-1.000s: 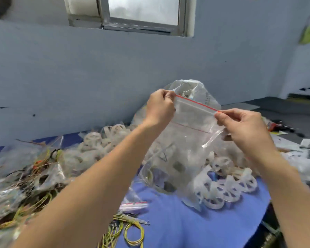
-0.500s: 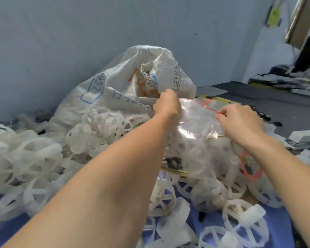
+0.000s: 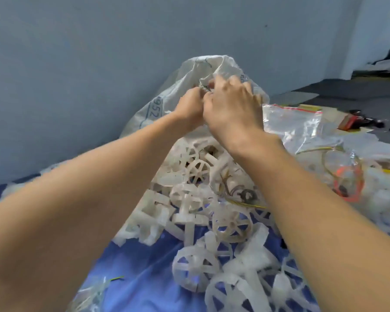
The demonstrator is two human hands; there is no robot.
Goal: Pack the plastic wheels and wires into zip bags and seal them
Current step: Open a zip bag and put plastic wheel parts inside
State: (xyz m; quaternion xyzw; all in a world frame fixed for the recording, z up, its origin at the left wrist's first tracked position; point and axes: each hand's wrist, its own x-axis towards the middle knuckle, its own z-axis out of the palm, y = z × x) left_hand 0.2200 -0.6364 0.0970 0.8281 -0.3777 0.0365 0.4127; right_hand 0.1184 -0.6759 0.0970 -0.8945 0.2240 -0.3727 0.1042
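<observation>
Right now your left hand and right hand meet at the white sack mouth; fingertips blurred, can't tell either grip. Zip bag, held 0.5 s ago, now lies released right of them, behind plastic wheels and wires.

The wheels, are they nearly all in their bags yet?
Not nearly. One zip bag with a red strip lies set down on the right; whether it is sealed is unclear. Now the left hand and right hand meet at the mouth of the big white sack. Left: a heap of loose white wheels and yellow wires on the blue cloth.
</observation>
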